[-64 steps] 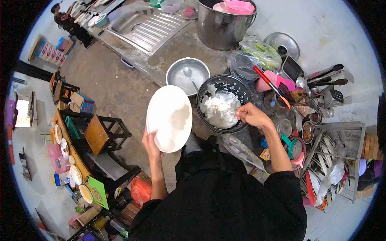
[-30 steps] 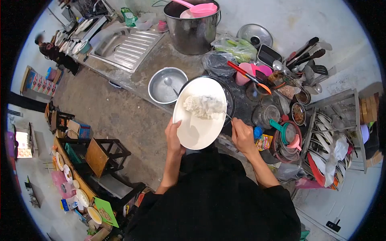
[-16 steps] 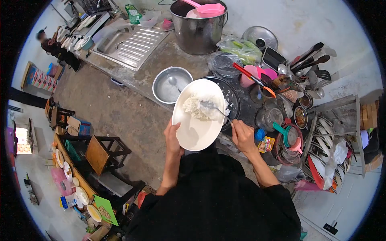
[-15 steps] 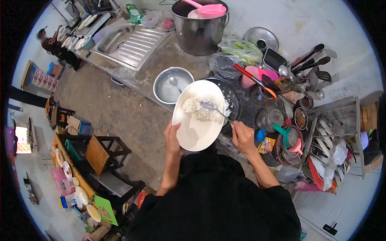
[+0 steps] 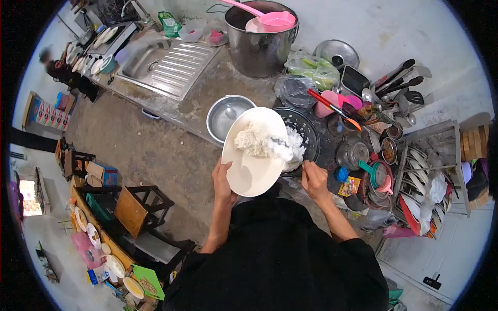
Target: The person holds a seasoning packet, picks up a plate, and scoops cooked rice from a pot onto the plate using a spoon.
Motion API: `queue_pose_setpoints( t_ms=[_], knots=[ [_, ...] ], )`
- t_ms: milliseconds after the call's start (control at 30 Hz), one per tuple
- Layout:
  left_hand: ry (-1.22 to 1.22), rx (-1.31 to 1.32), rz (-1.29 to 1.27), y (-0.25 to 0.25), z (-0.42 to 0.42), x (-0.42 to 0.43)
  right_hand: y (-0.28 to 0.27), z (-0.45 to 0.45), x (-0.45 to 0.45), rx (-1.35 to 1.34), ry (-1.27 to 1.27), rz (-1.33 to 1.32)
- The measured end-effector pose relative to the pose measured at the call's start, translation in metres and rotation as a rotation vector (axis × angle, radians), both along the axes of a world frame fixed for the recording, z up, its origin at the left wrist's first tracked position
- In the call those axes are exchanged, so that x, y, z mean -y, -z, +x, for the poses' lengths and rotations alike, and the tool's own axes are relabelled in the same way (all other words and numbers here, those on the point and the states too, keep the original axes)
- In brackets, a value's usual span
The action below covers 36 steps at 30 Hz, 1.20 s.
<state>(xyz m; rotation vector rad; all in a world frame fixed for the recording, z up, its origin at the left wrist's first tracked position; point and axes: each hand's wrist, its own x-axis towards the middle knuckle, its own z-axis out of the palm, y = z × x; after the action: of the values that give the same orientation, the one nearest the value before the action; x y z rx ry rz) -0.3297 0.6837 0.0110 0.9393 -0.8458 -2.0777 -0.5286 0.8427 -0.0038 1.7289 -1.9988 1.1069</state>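
My left hand [image 5: 223, 182] grips the near left rim of a white oval bowl [image 5: 251, 180], which tilts over a dark round pan [image 5: 311, 136]. Cooked rice [image 5: 251, 141] lies in the bowl's upper part, and more rice [image 5: 294, 149] shows in the pan past the bowl's right rim. My right hand [image 5: 314, 180] is closed on the handle of a metal spoon [image 5: 279, 141]. The spoon's head is among the rice at the bowl's right rim, partly blurred. Just left of the white bowl, a round metal basin [image 5: 220, 122] stands on the counter.
A steel pot [image 5: 262, 52] with a pink dipper [image 5: 279, 22] stands behind, near the sink [image 5: 171, 67]. Utensils and jars [image 5: 353, 154] crowd the right, beside a dish rack [image 5: 428, 168]. A person [image 5: 67, 70] is at the far left. Stools [image 5: 132, 212] are on the floor.
The spoon in my right hand has moved against the rice toward the bowl's right rim. More rice now shows in the pan. The camera view has shifted slightly.
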Motion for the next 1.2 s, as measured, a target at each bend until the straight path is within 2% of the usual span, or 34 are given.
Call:
queue_pose_setpoints(
  t_ms=[67,167,267,600,800,900,967,1133,1200],
  knots=[
    [0.025,-0.002,-0.002,-0.002,0.000,0.004,0.003,-0.002,0.001,0.028,0.009,0.075],
    [0.037,0.007,0.012,0.001,0.000,0.011,0.001,0.004,0.005,-0.008,0.032,-0.013],
    [0.080,-0.009,0.042,0.010,-0.001,0.015,0.006,0.004,0.007,0.012,0.039,0.056],
    [0.086,-0.021,0.038,0.016,0.003,0.019,0.003,0.019,0.015,0.007,0.097,-0.014],
    [0.123,-0.065,0.029,0.018,0.007,0.024,0.012,0.024,0.017,0.219,0.082,-0.056],
    [0.144,-0.040,0.040,0.016,0.008,0.025,0.003,0.029,0.016,0.291,0.070,-0.051],
    [0.147,-0.032,0.027,0.014,0.009,0.026,-0.012,0.033,0.018,0.432,0.112,0.035],
    [0.120,-0.149,0.157,0.020,0.015,0.032,-0.020,0.014,0.010,0.552,0.120,0.081],
    [0.125,-0.137,0.151,0.017,0.016,0.035,-0.023,0.004,0.009,0.610,-0.004,0.107]
  ],
)
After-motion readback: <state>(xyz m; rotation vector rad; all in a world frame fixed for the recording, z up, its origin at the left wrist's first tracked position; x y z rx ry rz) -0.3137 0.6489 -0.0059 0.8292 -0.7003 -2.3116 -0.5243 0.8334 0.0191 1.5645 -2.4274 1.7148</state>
